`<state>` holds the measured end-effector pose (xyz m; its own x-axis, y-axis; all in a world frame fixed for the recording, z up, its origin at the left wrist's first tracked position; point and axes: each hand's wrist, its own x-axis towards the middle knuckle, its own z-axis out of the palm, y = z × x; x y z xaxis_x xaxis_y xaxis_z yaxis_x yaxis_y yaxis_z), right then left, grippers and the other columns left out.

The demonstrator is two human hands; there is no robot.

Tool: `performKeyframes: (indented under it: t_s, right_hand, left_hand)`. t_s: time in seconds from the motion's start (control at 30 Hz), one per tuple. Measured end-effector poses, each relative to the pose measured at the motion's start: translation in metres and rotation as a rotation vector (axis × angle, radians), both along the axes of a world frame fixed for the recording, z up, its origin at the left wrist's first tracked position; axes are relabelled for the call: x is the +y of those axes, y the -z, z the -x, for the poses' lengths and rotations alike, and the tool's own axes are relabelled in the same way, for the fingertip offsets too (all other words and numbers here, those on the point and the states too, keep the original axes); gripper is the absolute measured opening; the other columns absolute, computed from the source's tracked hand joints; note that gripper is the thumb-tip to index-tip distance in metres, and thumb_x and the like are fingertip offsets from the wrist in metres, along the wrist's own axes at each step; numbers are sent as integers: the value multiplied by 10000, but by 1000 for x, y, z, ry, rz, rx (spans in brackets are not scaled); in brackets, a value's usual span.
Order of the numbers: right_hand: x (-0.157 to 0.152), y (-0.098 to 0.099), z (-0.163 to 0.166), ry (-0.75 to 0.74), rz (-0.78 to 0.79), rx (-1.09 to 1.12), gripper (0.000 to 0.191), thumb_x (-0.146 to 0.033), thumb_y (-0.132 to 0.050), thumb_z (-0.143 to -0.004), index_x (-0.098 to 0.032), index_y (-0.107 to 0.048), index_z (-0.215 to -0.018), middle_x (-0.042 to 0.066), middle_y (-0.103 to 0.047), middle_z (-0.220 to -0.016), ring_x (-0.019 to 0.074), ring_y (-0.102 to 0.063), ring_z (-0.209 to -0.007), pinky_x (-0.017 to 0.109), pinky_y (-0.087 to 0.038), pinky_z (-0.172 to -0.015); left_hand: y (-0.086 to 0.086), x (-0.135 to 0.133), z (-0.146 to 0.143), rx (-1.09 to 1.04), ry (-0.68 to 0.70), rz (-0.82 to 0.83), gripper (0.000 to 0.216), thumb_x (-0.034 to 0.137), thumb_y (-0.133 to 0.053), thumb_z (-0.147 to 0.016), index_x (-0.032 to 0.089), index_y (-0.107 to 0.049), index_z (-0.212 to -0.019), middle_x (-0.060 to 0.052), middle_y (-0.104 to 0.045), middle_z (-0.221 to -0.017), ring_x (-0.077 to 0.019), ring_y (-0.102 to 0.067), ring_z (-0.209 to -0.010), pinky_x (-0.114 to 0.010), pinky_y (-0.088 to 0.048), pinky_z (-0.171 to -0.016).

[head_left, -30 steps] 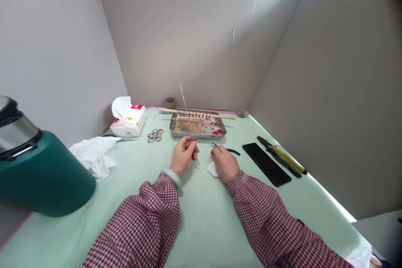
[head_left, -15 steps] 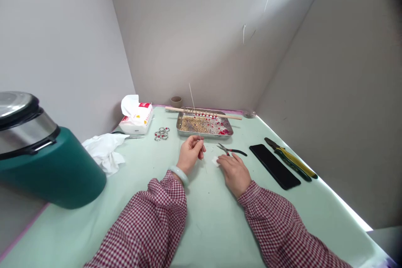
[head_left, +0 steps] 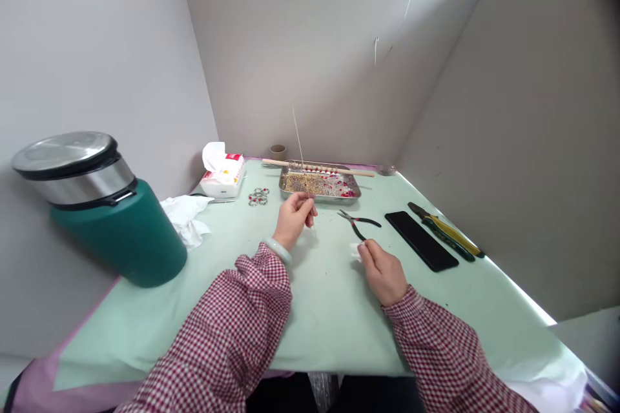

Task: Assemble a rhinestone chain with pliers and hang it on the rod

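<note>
My left hand (head_left: pixel 292 219), with a pale bangle (head_left: pixel 278 250) at the wrist, pinches a thin, light wire or thread (head_left: pixel 297 130). The strand rises well above the fingers, and a faint end hangs below them. Closed fingers of my right hand (head_left: pixel 385 274) grip a small white piece of tissue or paper (head_left: pixel 355 250), partly hidden by the hand. Just beyond that hand lie small pliers (head_left: pixel 357 222) with black handles, jaws apart. Past my left hand, a metal tray (head_left: pixel 320 198) contains gold, clear and red beads. A wooden stick (head_left: pixel 356 172) wound with beaded coils rests across it.
A large green flask (head_left: pixel 126 232) and crumpled tissue (head_left: pixel 186 216) stand at left, near a tissue pack (head_left: pixel 223 177). Several beaded rings (head_left: pixel 258 196) lie left of the tray. A black phone (head_left: pixel 421 240) and yellow-green pliers (head_left: pixel 448 235) lie right; a small cup (head_left: pixel 278 152) sits behind.
My right hand has moved toward me and right, lifting the white piece from beside the small pliers. My left hand still pinches the strand. The camera view has shifted slightly.
</note>
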<state>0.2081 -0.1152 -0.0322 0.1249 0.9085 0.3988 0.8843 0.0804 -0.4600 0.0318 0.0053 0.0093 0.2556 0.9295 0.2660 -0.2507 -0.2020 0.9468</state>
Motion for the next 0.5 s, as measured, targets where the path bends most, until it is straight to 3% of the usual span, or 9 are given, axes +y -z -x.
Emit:
performKeyframes:
  t_s: [0.07,0.13,0.3,0.5]
  right_hand:
    - [-6,-3,-3,-47,-30,-132,301,-339,-369,-888,-171,-543,-1067,101,-602,-999,220,-568,-892,322,-434,-735]
    - [-11,-2,-8,-27,-33,-276,313,-308,-455,-845,-193,-560,-1117,118,-543,-1141,263,-517,-1012,364,-418,-788]
    - [-17,8,10,86,113,-358,233,-270,-444,-877,-200,-659,-934,74,-573,-852,174,-550,-667,278,-388,-554]
    - [-17,-1,114,-87,193,-306,202,-184,-438,-875,-153,-637,-880,105,-586,-820,157,-535,-569,279,-367,-512]
  left_hand:
    - [-21,-7,10,2,-15,-32,153,247,-542,-800,144,-524,-912,23,-556,-593,-56,-464,-408,-188,-368,-412]
    - [-46,-14,22,17,-17,-120,122,222,-537,-813,148,-545,-909,16,-564,-609,-55,-469,-418,-192,-377,-424]
    - [-99,-32,49,87,23,-272,69,175,-528,-825,148,-572,-870,3,-570,-618,-53,-470,-416,-186,-375,-407]
    - [-130,-52,45,95,67,-278,62,120,-549,-805,126,-598,-842,12,-523,-592,-44,-482,-403,-167,-378,-390]
